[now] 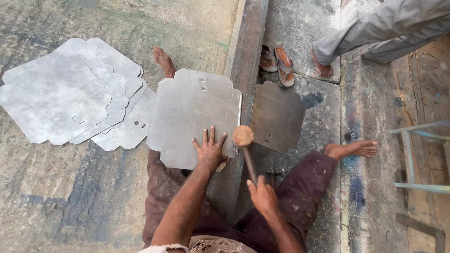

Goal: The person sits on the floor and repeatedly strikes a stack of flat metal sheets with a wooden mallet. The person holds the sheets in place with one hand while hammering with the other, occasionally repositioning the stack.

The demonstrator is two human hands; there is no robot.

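Left hand [209, 149]: lay flat, fingers spread, pressing down on the near edge of the metal sheet [192, 115]; gripped nothing.
Right hand [263, 197]: closed around the handle of the wooden mallet [243, 137], thumb along the shaft.
Mallet: round wooden head up beside the right edge of the sheet, just over the steel rail [246, 51]; handle slanted down and back to the right hand.
Metal sheet: grey, with notched corners and two small holes near the far edge; rested across the left leg with its right edge on the rail, that edge bent into a narrow bright lip.
Steel rail: long dark bar on the floor, from the far top of the view down between the knees.
Dark sheet [276, 117]: same notched shape, duller, flat on the floor right of the rail.
Stack of sheets [70, 93]: fanned on the concrete floor to the left, well apart from both hands.
Sandals [277, 63]: brown pair by the rail, far side.
Another person: grey trouser legs [389, 28] and a bare foot, top right.
Pale blue frame [415, 154]: at the right edge.
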